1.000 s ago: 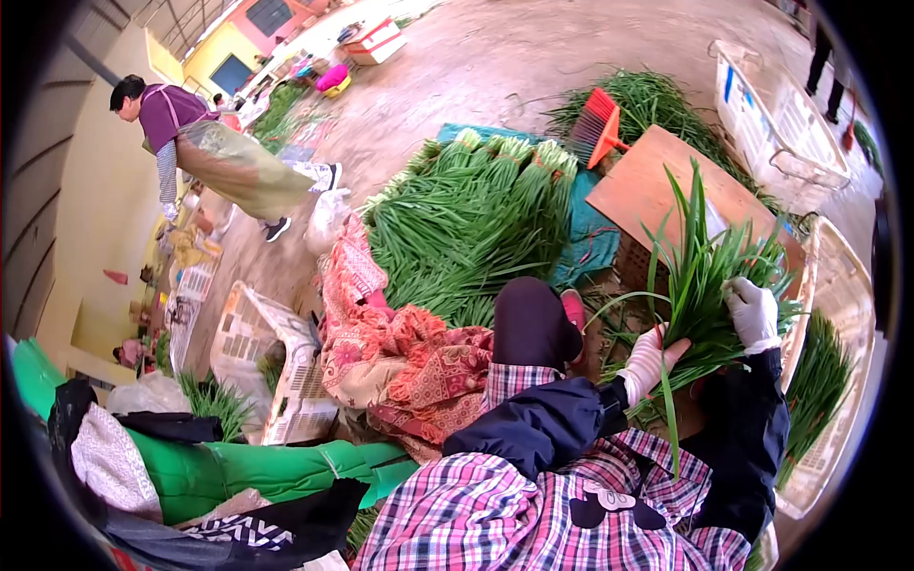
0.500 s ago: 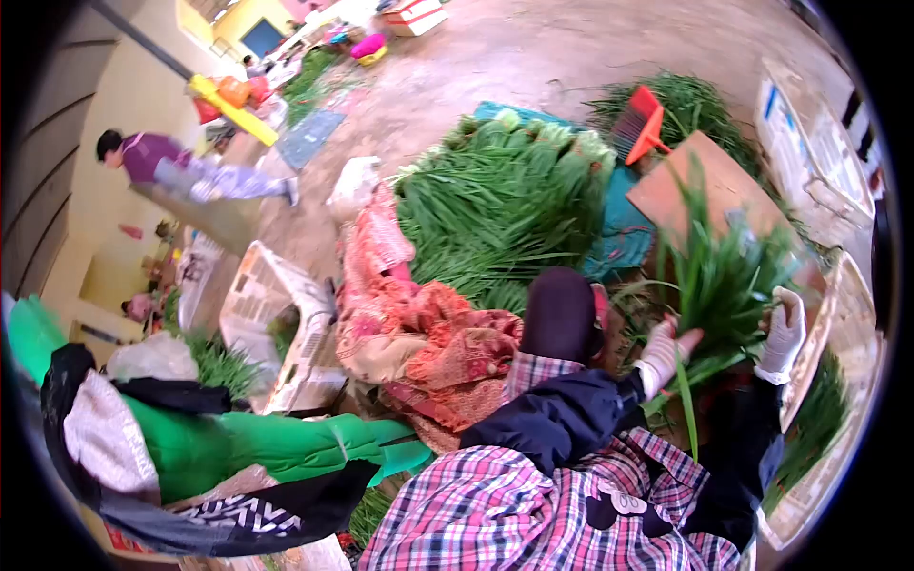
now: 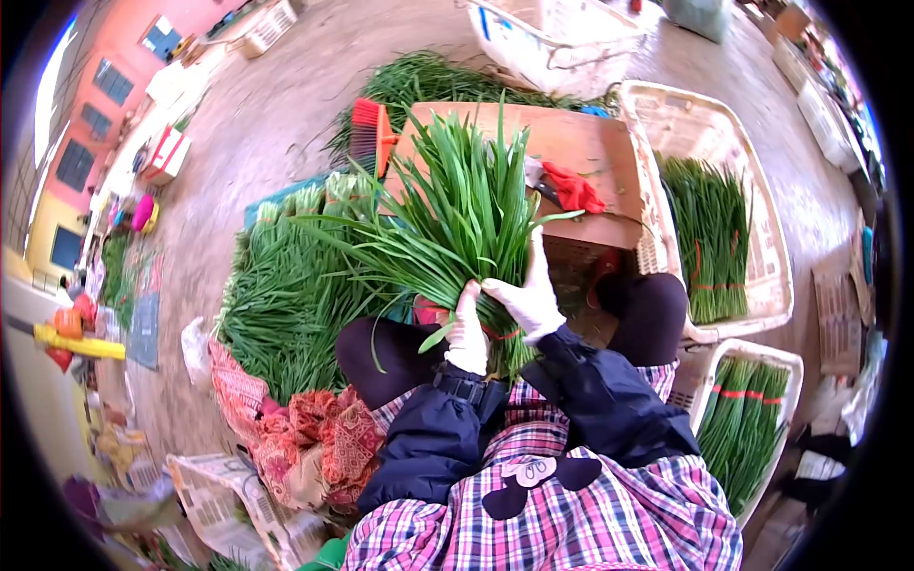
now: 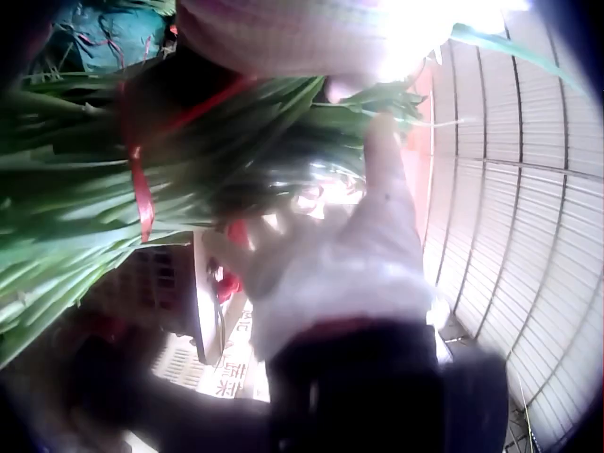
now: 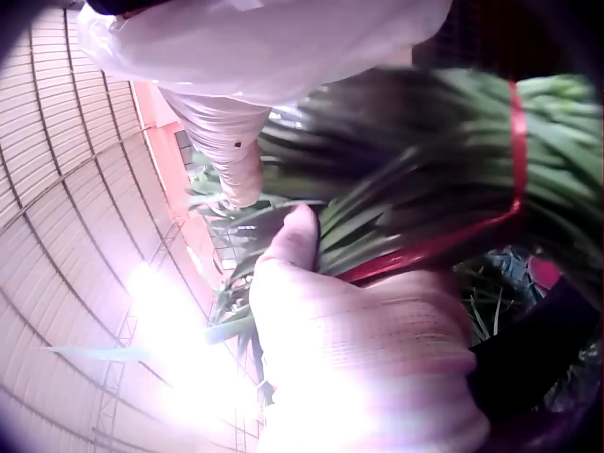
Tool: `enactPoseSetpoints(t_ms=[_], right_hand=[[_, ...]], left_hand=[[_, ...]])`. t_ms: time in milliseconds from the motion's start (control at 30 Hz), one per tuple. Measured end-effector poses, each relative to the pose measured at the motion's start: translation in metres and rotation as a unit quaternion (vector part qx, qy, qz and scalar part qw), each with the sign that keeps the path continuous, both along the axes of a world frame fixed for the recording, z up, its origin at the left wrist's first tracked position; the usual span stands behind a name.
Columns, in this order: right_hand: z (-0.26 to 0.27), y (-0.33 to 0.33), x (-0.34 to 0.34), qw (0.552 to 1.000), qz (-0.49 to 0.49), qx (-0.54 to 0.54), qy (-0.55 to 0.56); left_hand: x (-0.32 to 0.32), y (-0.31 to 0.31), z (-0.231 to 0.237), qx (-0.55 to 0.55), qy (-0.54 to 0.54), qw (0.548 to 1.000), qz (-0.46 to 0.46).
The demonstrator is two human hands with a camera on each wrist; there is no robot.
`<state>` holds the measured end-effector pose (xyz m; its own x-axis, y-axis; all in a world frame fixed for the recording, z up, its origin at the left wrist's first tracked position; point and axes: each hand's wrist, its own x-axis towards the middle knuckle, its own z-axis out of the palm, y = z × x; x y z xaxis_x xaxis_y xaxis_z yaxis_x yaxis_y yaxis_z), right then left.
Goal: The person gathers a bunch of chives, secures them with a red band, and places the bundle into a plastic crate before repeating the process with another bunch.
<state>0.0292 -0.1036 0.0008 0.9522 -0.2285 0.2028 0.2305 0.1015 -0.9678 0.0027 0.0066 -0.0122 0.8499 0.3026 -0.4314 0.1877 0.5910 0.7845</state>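
Observation:
A leafy green bunch stands upright above the lap, a red band round its lower part. My left hand, in a striped glove, grips its side; in the right wrist view this hand has its bare thumb tip against the leaves. My right hand, gloved in white, is at the opposite side, thumb toward the left one. The left wrist view shows this right hand with fingers spread beside the banded bunch, palm partly visible. Part of each hand's fingers is hidden by leaves.
A wooden board bears a red cloth. Piled greens lie at left beside an orange broom. Crates with banded bunches stand at right. Patterned fabric lies lower left.
The head view has swung right, bringing the hands and bunch to its middle. My right hand, earlier raised at the leaves' right edge, is now lower, close to my left hand at the bunch.

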Motion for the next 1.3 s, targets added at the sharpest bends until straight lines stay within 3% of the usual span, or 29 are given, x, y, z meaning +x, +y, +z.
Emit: enactPoseSetpoints(t_ms=[67,133,200,233,333,367,567,733,800,867,933,1000,1067,1133,1200,1300], right_hand=[[-0.010,0.004,0.013,1.000,0.008,-0.004,0.005],[-0.014,0.004,0.013,0.994,-0.031,0.097,0.024],[-0.019,-0.004,0.009,0.979,-0.015,0.181,0.096],[-0.023,-0.006,0.007,0.977,-0.028,0.191,0.089],[-0.037,-0.010,0.005,0.973,-0.047,0.208,0.086],[-0.041,-0.013,0.004,0.973,-0.040,0.204,0.097],[-0.047,-0.016,0.000,0.965,-0.063,0.232,0.103],[-0.034,-0.017,-0.006,0.958,-0.085,0.258,0.092],[-0.034,-0.015,-0.007,0.957,-0.089,0.256,0.105],[-0.035,-0.013,-0.008,0.960,-0.095,0.242,0.109],[-0.034,-0.010,-0.008,0.966,-0.102,0.215,0.102],[-0.030,-0.007,-0.009,0.969,-0.104,0.211,0.073],[-0.030,-0.006,-0.010,0.979,-0.086,0.177,0.053],[-0.026,-0.005,-0.012,0.983,-0.072,0.161,0.046],[-0.012,-0.003,-0.014,0.984,-0.066,0.159,0.034],[-0.002,0.000,-0.011,0.969,-0.081,0.231,0.027]], left_hand=[[-0.006,-0.015,0.022,-0.031,-0.018,0.999,0.019],[-0.008,-0.021,0.025,-0.024,-0.034,0.999,-0.002],[-0.007,-0.015,-0.001,-0.069,-0.023,0.997,-0.032],[-0.007,-0.020,0.013,-0.102,-0.004,0.994,-0.049],[-0.008,-0.018,0.014,-0.014,0.047,0.996,-0.069],[-0.008,-0.022,0.020,-0.049,0.058,0.995,-0.058],[-0.013,-0.022,0.006,0.098,-0.016,0.991,-0.085],[-0.009,-0.032,0.026,0.099,-0.005,0.992,-0.072],[-0.007,-0.035,0.012,0.086,-0.033,0.994,-0.060],[-0.006,-0.040,0.003,0.151,-0.068,0.985,-0.056],[0.005,-0.030,-0.035,0.301,-0.138,0.941,-0.071],[0.015,-0.031,-0.046,0.308,-0.172,0.935,-0.038],[0.020,-0.029,-0.041,0.253,-0.227,0.938,-0.064],[0.017,-0.030,-0.026,0.043,-0.146,0.986,-0.068],[0.011,-0.040,0.025,-0.048,-0.132,0.987,-0.072],[0.021,-0.030,0.023,-0.060,-0.058,0.993,-0.087]])
